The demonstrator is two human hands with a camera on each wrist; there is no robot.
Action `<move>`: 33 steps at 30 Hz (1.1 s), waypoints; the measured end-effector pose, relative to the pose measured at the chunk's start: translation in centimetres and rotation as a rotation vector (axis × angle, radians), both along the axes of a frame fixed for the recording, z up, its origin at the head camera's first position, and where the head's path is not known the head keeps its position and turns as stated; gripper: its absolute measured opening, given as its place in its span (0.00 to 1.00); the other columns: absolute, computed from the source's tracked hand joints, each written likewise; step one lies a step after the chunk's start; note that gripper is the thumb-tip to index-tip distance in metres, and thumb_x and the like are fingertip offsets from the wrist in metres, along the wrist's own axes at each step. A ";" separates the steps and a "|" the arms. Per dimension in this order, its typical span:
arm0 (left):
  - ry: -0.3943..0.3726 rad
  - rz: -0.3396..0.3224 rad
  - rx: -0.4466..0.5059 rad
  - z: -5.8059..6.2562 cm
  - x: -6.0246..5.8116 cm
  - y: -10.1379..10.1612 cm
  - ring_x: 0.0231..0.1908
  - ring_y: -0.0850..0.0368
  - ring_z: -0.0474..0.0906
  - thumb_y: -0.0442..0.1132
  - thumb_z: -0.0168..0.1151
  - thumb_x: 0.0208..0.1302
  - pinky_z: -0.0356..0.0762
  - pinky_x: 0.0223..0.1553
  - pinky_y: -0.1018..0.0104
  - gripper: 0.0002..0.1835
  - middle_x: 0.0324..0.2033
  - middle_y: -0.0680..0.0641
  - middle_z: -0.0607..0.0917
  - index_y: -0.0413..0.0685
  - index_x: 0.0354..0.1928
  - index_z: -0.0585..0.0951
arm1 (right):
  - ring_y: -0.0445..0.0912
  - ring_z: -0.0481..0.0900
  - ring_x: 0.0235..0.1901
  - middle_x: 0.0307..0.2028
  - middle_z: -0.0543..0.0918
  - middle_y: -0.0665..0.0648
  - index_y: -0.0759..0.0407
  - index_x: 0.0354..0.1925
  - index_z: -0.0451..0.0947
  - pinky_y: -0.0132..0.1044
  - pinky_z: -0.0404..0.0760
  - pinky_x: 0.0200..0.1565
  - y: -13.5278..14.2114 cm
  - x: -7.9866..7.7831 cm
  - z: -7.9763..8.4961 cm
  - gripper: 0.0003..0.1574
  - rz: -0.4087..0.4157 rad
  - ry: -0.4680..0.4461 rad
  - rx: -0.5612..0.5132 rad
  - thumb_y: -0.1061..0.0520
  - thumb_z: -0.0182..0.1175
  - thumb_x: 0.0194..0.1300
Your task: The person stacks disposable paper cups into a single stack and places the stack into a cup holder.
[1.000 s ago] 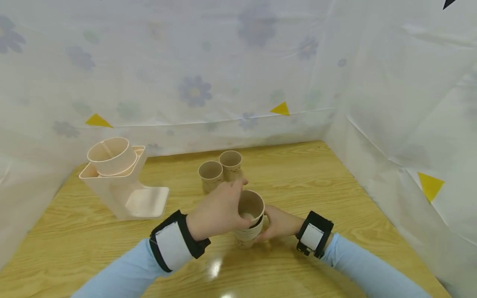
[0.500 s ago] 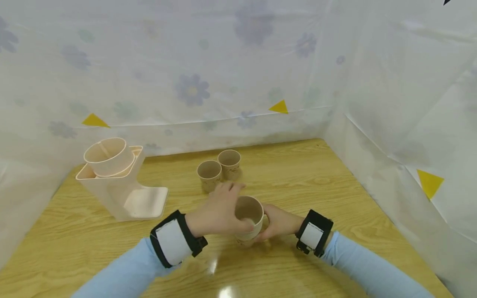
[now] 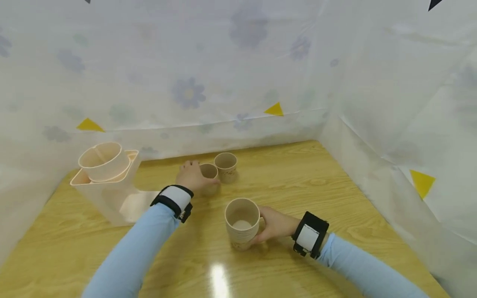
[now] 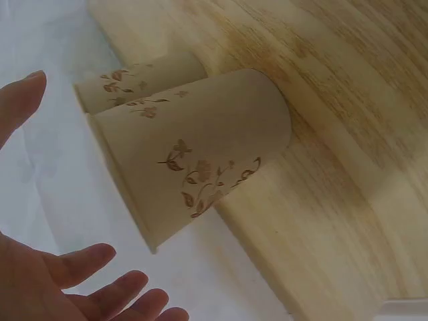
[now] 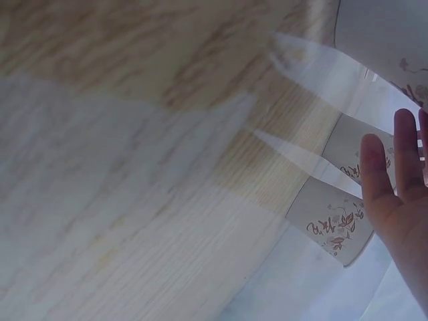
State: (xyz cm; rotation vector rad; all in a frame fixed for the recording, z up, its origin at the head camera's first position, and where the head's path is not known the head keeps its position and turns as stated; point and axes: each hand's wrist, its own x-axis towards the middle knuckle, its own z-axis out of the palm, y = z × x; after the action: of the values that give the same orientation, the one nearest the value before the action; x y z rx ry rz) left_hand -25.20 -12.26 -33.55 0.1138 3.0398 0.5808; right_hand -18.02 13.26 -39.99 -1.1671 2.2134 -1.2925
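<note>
Observed at the left hand (image 3: pixel 191 176): straight fingers well apart from the thumb, to either side of a single beige, tapered, flower-printed paper cup (image 3: pixel 208 170), upright at far centre, with no contact visible in the left wrist view. Observed at the right hand (image 3: pixel 275 223): thumb and fingers clamped about the right side of a stack of nested beige paper cups (image 3: pixel 241 235), upright at near centre on the yellow wood-grain table (image 3: pixel 298 182). Judged light and thin-walled, stiffest at the rolled rim; liable to dent under a hard squeeze and to tip at a knock. Judged only mildly slippery. Best taken just below the rim, with light, opposed pressure. Seen inside the stack's top cup: bare base only. Not countable: cups nested beneath. Found just beside the single cup, to its right and farther back: another upright beige paper cup with a floral print (image 3: pixel 229 176), contact between the pair uncertain, base of either interior unclear. Noted at left: a cream, flat-footed, plastic-looking holder (image 3: pixel 100 203), bearing in its top a round cream tub (image 3: pixel 112 167); inside, a slim bar, lower contents hidden.
</note>
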 end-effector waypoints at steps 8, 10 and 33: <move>-0.017 0.096 0.018 -1.3 -1.4 -0.8 0.54 0.33 0.70 0.60 0.66 0.44 0.74 0.53 0.43 0.51 0.55 0.28 0.74 0.28 0.61 0.64 | 0.50 0.73 0.57 0.57 0.78 0.63 0.63 0.61 0.67 0.57 0.67 0.62 -0.8 0.1 -0.4 0.47 0.013 -0.007 -0.015 0.57 0.73 0.42; -0.013 0.107 0.047 -0.9 -1.2 -1.0 0.51 0.34 0.73 0.58 0.67 0.44 0.76 0.51 0.44 0.49 0.52 0.29 0.77 0.27 0.59 0.64 | 0.50 0.72 0.57 0.57 0.77 0.63 0.62 0.61 0.67 0.57 0.66 0.62 -0.9 0.1 -0.4 0.48 0.012 -0.011 -0.013 0.56 0.73 0.42; 0.030 -0.359 0.264 12.3 11.2 2.3 0.56 0.50 0.73 0.51 0.69 0.47 0.75 0.53 0.50 0.46 0.58 0.45 0.76 0.49 0.68 0.59 | 0.50 0.73 0.57 0.55 0.79 0.62 0.62 0.58 0.69 0.58 0.63 0.64 0.1 -0.4 -0.2 0.43 -0.020 -0.020 0.024 0.56 0.73 0.43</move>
State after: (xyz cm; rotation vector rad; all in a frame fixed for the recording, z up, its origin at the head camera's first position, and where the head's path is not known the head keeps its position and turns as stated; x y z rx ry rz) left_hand -14.00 -9.97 -21.22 0.6641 2.8447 0.9429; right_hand -18.43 13.34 -40.15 -1.1214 2.2261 -1.2765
